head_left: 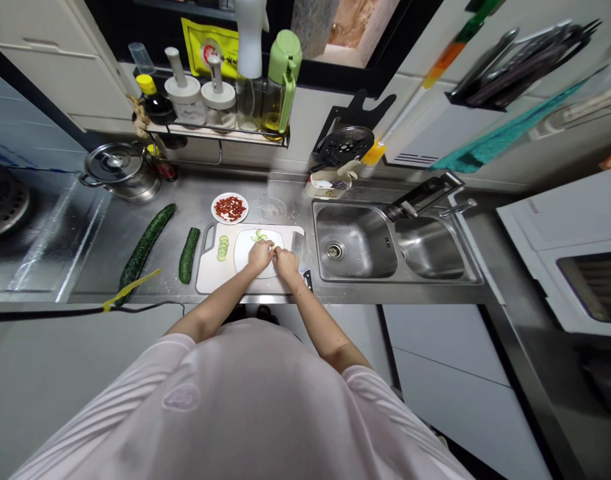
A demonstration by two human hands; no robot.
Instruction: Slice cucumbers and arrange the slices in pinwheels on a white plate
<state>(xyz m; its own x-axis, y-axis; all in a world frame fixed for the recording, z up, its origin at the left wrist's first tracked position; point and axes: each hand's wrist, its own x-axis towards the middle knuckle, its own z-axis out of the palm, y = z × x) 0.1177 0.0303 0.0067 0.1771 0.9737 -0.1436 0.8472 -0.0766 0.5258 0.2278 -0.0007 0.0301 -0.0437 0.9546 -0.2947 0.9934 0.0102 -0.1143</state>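
My left hand (260,256) and my right hand (286,263) meet over a white plate (244,248), fingers pinched together around a small piece of green cucumber that is mostly hidden. The plate rests on a pale cutting board (210,275). Some cucumber pieces (258,235) lie at the back of the plate. Left of it, a row of cucumber slices (223,249) lies on the board. A knife (308,280) with a black handle is at the board's right edge, beside my right wrist.
A cut cucumber (188,256) and a long whole one (148,245) lie left of the board. Behind it is a plate of red pieces (230,209). A lidded pot (119,170) stands back left; a double sink (358,241) is at right. Bottles stand on a shelf (225,135).
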